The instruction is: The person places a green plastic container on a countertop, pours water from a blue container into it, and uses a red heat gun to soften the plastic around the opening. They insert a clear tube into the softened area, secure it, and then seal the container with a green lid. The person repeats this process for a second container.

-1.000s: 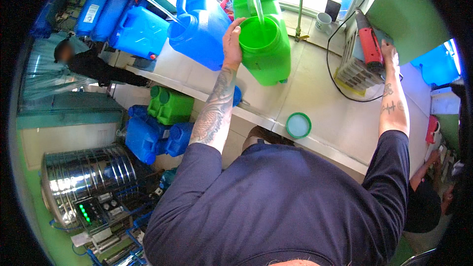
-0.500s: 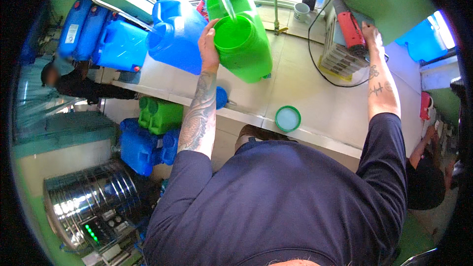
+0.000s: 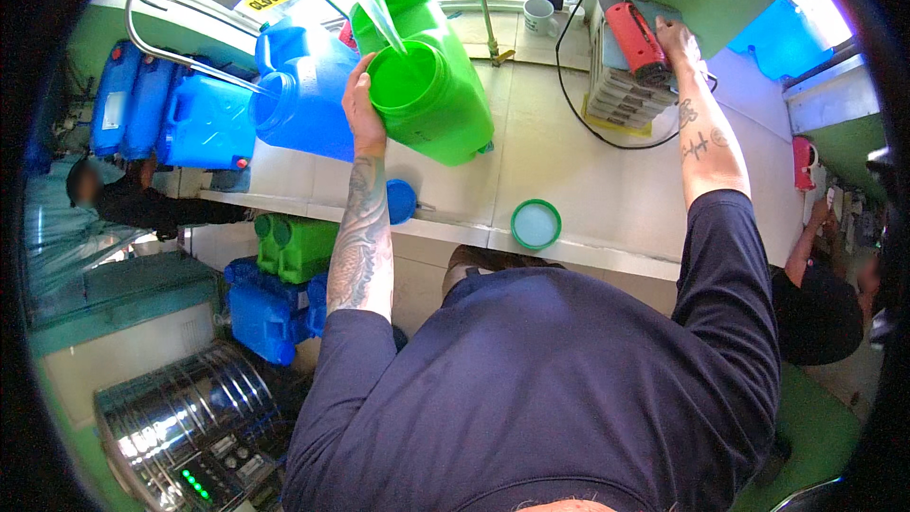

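Bright window glare washes the top; fisheye bends edges inside a black rim.

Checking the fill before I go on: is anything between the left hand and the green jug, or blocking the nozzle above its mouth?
Nothing visible does. The left hand already grips the rim of the green jug, and the clear nozzle points straight into its open mouth.

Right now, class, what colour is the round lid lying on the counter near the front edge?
The round lid has a green rim and a pale centre, seen best in the head view.
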Demonstrator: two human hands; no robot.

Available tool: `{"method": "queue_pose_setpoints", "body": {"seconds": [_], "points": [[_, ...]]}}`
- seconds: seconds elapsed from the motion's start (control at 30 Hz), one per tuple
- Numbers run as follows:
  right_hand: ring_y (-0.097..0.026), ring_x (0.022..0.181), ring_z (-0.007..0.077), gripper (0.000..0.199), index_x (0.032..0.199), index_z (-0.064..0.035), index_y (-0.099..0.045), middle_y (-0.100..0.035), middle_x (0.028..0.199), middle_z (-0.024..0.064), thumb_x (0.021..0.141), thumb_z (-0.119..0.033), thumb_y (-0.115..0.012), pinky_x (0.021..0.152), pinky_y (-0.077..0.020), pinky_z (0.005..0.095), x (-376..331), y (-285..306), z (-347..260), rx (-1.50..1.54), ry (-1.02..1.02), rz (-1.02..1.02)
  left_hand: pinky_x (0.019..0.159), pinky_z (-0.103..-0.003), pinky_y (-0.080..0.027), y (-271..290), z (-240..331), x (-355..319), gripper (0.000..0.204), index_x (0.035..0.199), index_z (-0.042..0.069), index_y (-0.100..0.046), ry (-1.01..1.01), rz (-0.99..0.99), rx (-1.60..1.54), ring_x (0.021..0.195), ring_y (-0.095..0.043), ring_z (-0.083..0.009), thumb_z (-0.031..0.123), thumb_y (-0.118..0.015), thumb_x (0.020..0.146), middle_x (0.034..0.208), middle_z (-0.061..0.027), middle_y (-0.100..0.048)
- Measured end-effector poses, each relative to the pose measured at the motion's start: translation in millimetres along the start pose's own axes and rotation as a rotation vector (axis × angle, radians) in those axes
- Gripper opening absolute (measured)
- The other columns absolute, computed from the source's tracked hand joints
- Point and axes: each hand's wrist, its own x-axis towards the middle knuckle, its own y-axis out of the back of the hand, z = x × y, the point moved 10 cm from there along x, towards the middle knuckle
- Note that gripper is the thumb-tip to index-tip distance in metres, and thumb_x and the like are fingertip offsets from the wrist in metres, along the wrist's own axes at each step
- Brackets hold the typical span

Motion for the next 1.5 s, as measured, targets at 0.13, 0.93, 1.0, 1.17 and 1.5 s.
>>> {"method": "queue_pose_setpoints", "body": {"seconds": [0.13, 0.93, 1.0, 1.17, 1.5], "points": [[-0.053, 0.130, 0.0412, 0.065, 0.133, -0.0141, -0.063, -0.058, 0.139, 0.0195, 0.093, -0.061, -0.044, 0.108, -0.0422, 0.0499, -3, 0, -2, 0.011, 0.004, -0.013, 0.096, -0.031, -0.047, -1, 1, 0, 0.044, 0.129, -0.005, -0.060, 0.012, 0.001, -0.009, 0.110, -0.060, -0.0194, 0.023, -0.041, 0.100, 0.123, -0.0132, -0.064], [-0.054, 0.130, 0.0398, 0.064, 0.135, -0.0170, -0.062, -0.059, 0.139, 0.0174, 0.093, -0.062, -0.046, 0.108, -0.0422, 0.0493, -1, 1, 1, 0.005, -0.011, 0.012, 0.098, -0.032, -0.047, -1, 0, -1, 0.043, 0.129, -0.005, -0.060, 0.029, 0.012, -0.022, 0.112, -0.060, -0.0206, 0.021, -0.043, 0.100, 0.123, -0.0145, -0.064], [-0.054, 0.130, 0.0398, 0.064, 0.135, -0.0172, -0.062, -0.059, 0.139, 0.0176, 0.093, -0.062, -0.046, 0.108, -0.0422, 0.0494, 0, 0, 0, 0.003, 0.001, 0.001, 0.099, -0.032, -0.047, -1, -1, -1, 0.043, 0.129, -0.005, -0.060, 0.032, 0.013, -0.016, 0.112, -0.060, -0.0206, 0.021, -0.043, 0.100, 0.124, -0.0146, -0.064], [-0.053, 0.132, 0.0394, 0.064, 0.137, -0.0184, -0.060, -0.057, 0.142, 0.0168, 0.093, -0.062, -0.045, 0.109, -0.0414, 0.0492, 6, -4, 4, -0.005, -0.009, -0.001, 0.098, -0.031, -0.047, 1, -4, 0, 0.043, 0.129, -0.005, -0.060, 0.033, 0.017, -0.016, 0.111, -0.060, -0.0199, 0.020, -0.042, 0.100, 0.124, -0.0142, -0.064], [-0.053, 0.131, 0.0396, 0.064, 0.134, -0.0151, -0.063, -0.058, 0.140, 0.0174, 0.093, -0.061, -0.044, 0.109, -0.0414, 0.0496, 11, -5, 5, -0.009, 0.009, -0.013, 0.097, -0.031, -0.047, 2, -5, 0, 0.042, 0.127, -0.005, -0.061, 0.021, 0.011, -0.008, 0.109, -0.060, -0.0187, 0.020, -0.043, 0.100, 0.121, -0.0129, -0.065]]}}
